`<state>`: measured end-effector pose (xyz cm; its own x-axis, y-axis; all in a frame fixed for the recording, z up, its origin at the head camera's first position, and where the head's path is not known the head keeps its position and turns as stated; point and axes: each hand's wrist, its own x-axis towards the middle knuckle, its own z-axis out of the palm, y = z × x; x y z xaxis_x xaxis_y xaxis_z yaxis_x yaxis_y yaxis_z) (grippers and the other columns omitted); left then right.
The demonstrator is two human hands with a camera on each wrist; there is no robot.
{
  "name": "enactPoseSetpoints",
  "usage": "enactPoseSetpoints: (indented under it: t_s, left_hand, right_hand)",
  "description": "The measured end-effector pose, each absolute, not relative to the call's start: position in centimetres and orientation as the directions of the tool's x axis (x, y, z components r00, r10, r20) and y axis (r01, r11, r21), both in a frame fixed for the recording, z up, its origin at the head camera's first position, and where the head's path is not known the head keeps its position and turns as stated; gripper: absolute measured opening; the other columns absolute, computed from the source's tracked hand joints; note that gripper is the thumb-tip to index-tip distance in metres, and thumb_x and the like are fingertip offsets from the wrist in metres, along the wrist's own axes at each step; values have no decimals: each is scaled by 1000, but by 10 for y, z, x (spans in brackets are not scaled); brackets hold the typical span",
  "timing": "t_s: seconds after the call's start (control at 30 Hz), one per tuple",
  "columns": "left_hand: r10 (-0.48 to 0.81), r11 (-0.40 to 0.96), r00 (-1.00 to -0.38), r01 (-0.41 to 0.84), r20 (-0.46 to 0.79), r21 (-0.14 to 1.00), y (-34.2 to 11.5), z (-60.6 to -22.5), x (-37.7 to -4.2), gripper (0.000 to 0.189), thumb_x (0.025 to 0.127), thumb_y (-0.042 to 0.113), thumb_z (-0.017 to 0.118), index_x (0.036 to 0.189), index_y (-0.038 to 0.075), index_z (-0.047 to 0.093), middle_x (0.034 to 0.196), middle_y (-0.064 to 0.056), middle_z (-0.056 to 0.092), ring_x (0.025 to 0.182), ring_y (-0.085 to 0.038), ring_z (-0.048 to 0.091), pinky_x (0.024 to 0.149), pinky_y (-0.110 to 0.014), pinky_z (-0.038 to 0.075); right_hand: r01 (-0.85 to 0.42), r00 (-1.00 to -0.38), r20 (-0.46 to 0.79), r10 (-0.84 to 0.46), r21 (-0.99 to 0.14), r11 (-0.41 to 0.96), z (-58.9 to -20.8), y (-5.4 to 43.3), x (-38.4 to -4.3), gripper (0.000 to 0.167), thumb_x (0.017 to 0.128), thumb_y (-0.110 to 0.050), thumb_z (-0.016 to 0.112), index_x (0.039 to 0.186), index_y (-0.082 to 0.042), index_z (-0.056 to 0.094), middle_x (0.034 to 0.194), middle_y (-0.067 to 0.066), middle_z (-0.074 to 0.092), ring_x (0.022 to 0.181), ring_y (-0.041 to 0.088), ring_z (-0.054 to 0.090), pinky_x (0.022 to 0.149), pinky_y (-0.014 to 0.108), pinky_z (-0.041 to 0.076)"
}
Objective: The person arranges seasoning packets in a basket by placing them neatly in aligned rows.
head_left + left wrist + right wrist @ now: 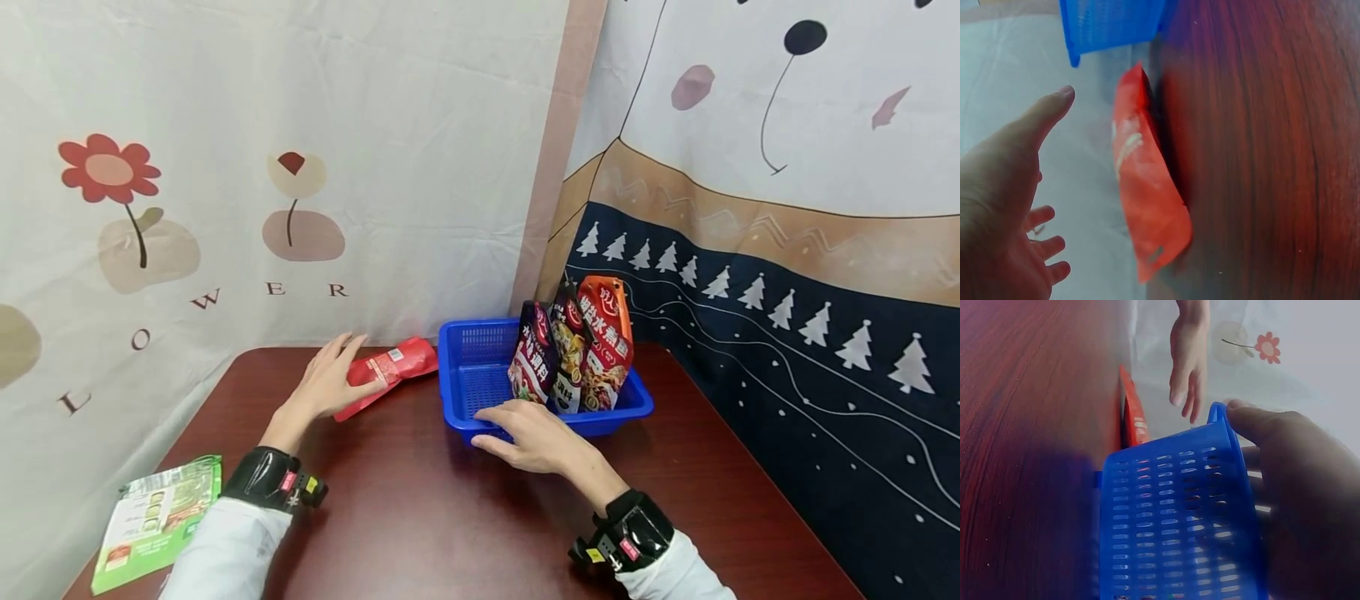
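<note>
My left hand [327, 379] is spread over the near end of a red seasoning packet [405, 360] that lies at the back of the table. In the left wrist view the thumb and fingers stand apart from that packet [1150, 194], holding nothing. My right hand [536, 437] reaches across the front rim of a blue plastic basket [447, 396], fingers extended. The right wrist view puts the thumb close to the basket's corner [1219, 412]; whether it touches is hard to tell. Three packets stand inside on the right: dark purple [532, 358], black [567, 354] and orange-red [609, 337].
A green and white packet [161, 525] lies at the table's left edge, beside the left sleeve. Printed cloth [420, 167] hangs behind the table, and a dark patterned cloth [787, 400] hangs along the right side. The dark red wooden tabletop [420, 517] spreads between the arms.
</note>
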<state>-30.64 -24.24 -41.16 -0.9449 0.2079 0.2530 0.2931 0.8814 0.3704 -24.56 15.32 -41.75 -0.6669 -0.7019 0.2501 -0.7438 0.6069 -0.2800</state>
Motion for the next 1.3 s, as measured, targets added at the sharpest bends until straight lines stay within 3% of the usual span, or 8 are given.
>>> enactPoseSetpoints:
  t_s: [0.17, 0.43, 0.67, 0.8, 0.97, 1.17, 1.3]
  left_hand:
    - [197, 889, -960, 260, 199, 377, -246, -416, -313, 106, 95, 55, 83, 176, 9, 33, 181, -31, 28, 166, -57, 26, 131, -84, 26]
    - [184, 908, -973, 223, 143, 354, -248, -426, -328, 115, 93, 59, 85, 177, 6, 28, 181, -34, 26, 167, -60, 24, 134, -82, 24]
    - [161, 924, -983, 182, 90, 335, -252, -438, -334, 123, 86, 65, 86, 176, 3, 29, 177, -38, 30, 162, -68, 27, 131, -82, 28]
    - [161, 924, -986, 169, 51, 344, -254, -445, -337, 125, 85, 74, 83, 174, 2, 32, 174, -38, 33, 160, -66, 30, 129, -81, 31]
    - [150, 927, -989, 141, 1, 349, -247, -444, -334, 120, 87, 69, 83, 174, 3, 33, 172, -37, 39, 157, -61, 38, 125, -81, 33]
    - [136, 937, -988, 151, 70, 316, -244, -454, -335, 111, 89, 63, 84, 171, 3, 39, 156, -35, 54, 139, -57, 54, 115, -74, 44]
    - [137, 940, -982, 170, 130, 296, -243, -462, -337, 110, 85, 61, 85, 169, 5, 43, 146, -33, 57, 131, -51, 55, 107, -68, 48]
  right_hand:
    - [-771, -637, 291, -713, -238, 591, -420, 152, -248, 41, 114, -42, 67, 141, -13, 78, 132, 6, 85, 119, 20, 83, 103, 43, 68]
    - [-810, -581, 371, -725, -168, 562, -424, 152, -251, 32, 116, -34, 65, 133, -12, 81, 124, 3, 87, 110, 18, 85, 96, 41, 69]
    - [-801, -591, 373, -715, -164, 576, -426, 151, -251, 32, 116, -35, 65, 134, -14, 81, 125, 2, 87, 111, 16, 84, 95, 40, 70]
    - [-794, -601, 367, -710, -168, 584, -426, 151, -250, 32, 116, -35, 65, 134, -14, 81, 125, 3, 87, 110, 16, 84, 94, 40, 70]
    - [-788, -609, 364, -704, -179, 589, -426, 151, -250, 32, 116, -35, 64, 134, -14, 81, 124, 3, 87, 110, 17, 85, 94, 40, 70]
    - [-786, -613, 358, -704, -188, 589, -425, 151, -248, 33, 116, -36, 64, 134, -14, 81, 124, 3, 87, 109, 17, 85, 93, 40, 70]
    - [-785, -614, 359, -703, -187, 591, -425, 151, -248, 32, 116, -36, 64, 134, -15, 81, 123, 2, 87, 108, 17, 85, 92, 40, 70]
